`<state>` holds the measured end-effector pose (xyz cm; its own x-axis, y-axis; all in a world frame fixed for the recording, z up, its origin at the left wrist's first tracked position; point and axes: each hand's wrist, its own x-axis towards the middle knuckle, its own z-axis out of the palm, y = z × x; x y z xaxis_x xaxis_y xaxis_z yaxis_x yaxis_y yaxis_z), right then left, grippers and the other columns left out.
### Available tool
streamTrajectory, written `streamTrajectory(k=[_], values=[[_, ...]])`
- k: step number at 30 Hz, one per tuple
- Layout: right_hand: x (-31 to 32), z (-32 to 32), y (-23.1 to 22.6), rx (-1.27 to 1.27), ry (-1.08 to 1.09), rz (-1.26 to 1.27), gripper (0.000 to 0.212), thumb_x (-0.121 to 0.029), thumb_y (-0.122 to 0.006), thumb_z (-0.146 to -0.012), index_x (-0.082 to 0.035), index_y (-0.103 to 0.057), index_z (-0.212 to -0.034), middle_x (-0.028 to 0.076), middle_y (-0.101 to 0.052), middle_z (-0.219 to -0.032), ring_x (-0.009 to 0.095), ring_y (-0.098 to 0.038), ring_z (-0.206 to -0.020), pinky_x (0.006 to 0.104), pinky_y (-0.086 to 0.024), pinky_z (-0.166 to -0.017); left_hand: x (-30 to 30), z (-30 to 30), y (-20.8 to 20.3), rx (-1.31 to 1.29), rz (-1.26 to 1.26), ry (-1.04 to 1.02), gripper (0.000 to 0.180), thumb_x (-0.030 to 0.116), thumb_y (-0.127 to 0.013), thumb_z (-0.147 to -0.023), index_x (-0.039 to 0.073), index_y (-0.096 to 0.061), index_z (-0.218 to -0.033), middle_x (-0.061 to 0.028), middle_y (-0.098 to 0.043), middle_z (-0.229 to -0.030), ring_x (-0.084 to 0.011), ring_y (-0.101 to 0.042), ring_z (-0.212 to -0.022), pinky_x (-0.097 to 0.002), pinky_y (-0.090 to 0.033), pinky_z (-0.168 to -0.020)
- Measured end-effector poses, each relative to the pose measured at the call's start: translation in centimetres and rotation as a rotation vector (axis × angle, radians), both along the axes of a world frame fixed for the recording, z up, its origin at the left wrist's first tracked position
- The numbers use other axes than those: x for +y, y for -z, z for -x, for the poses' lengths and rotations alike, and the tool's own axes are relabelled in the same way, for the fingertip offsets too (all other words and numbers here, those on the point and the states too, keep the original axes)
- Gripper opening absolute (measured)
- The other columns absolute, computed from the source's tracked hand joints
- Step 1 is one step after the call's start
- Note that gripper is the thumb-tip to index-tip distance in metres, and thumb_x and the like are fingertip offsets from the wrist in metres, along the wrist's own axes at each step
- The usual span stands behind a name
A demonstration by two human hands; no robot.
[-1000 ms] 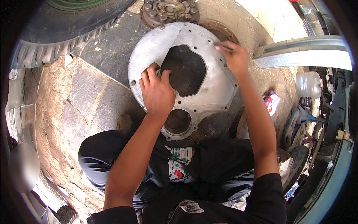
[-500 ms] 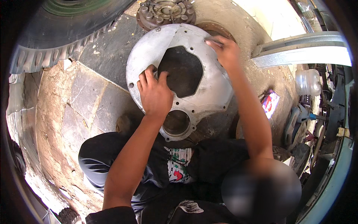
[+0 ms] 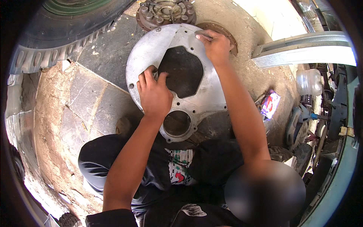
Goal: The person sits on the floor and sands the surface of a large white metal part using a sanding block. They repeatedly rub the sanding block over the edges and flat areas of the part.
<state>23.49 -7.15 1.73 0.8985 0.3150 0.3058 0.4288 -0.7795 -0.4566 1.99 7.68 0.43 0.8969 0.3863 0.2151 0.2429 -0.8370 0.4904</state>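
Observation:
A large grey metal bell housing (image 3: 145,49) stands in front of my crossed legs, its flat face turned up toward me. It has a wide angular opening in the middle, a smaller round hole at its near end and several bolt holes. My left hand (image 3: 154,92) is closed on the left edge of the wide opening, fingers curled and thumb over the rim. At the far right part of the face, my right hand (image 3: 218,47) pinches a thin dark flat piece (image 3: 203,35) against the surface. Its exact kind is hidden by my fingers.
A clutch pressure plate (image 3: 166,13) and a rusty round disc (image 3: 223,30) lie beyond the housing. A big tyre (image 3: 75,30) fills the far left. On the right are a metal channel beam (image 3: 302,53), a clear plastic jar (image 3: 309,82) and a purple packet (image 3: 270,104).
My right hand has slid a little left and toward the far edge with the thin piece. My left hand keeps its place on the opening's rim. The whole view has shifted slightly.

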Motion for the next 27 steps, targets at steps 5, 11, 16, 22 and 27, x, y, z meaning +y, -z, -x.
streamTrajectory(k=[5,11,16,22,27], values=[[-3.4,3.8,0.2,-0.141,0.037,0.059,0.023,-0.036,-0.084,-0.092,-0.018,-0.085,-0.106,0.011,-0.079,-0.086,0.031,-0.075,-0.082,0.0432,-0.052,-0.081,-0.1,0.1,-0.1,-0.017,0.006,-0.001,0.034,0.002,-0.067,-0.086,0.008,-0.077,-0.118,-0.0180,-0.053,-0.139,-0.0402,-0.050,-0.129,-0.0517,-0.042,-0.109],[0.5,1.1,-0.5,-0.024,0.160,0.029,0.026,-0.039,-0.085,-0.090,-0.017,-0.085,-0.105,0.010,-0.079,-0.086,0.030,-0.074,-0.082,0.0454,-0.050,-0.085,-0.3,-0.1,0.5,-0.045,-0.045,-0.011,0.038,0.002,-0.070,-0.079,0.008,-0.077,-0.116,-0.0159,-0.054,-0.137,-0.0370,-0.052,-0.127,-0.0492,-0.043,-0.105],[-0.7,2.9,-0.3,0.066,0.134,-0.008,0.030,-0.044,-0.085,-0.089,-0.022,-0.085,-0.108,0.010,-0.080,-0.091,0.031,-0.075,-0.087,0.0523,-0.047,-0.094,0.2,0.1,0.7,-0.051,-0.024,-0.012,0.037,0.003,-0.069,-0.080,0.008,-0.078,-0.115,-0.0161,-0.054,-0.137,-0.0370,-0.052,-0.127,-0.0492,-0.043,-0.105],[1.5,-0.3,-0.5,0.100,0.125,0.019,0.031,-0.054,-0.079,-0.090,-0.030,-0.084,-0.109,0.006,-0.081,-0.095,0.035,-0.073,-0.105,0.0751,-0.029,-0.109,-0.3,-0.2,0.0,-0.004,0.017,-0.013,0.037,0.001,-0.068,-0.082,0.008,-0.077,-0.118,-0.0184,-0.053,-0.139,-0.0402,-0.051,-0.129,-0.0522,-0.043,-0.107],[1.1,1.4,0.7,-0.054,0.163,0.034,0.030,-0.054,-0.079,-0.091,-0.030,-0.085,-0.108,0.007,-0.081,-0.098,0.033,-0.073,-0.108,0.0723,-0.035,-0.101,0.0,0.0,0.0,-0.017,0.016,-0.009,0.041,0.001,-0.070,-0.079,0.010,-0.076,-0.119,-0.0183,-0.053,-0.138,-0.0397,-0.051,-0.129,-0.0515,-0.043,-0.106]])
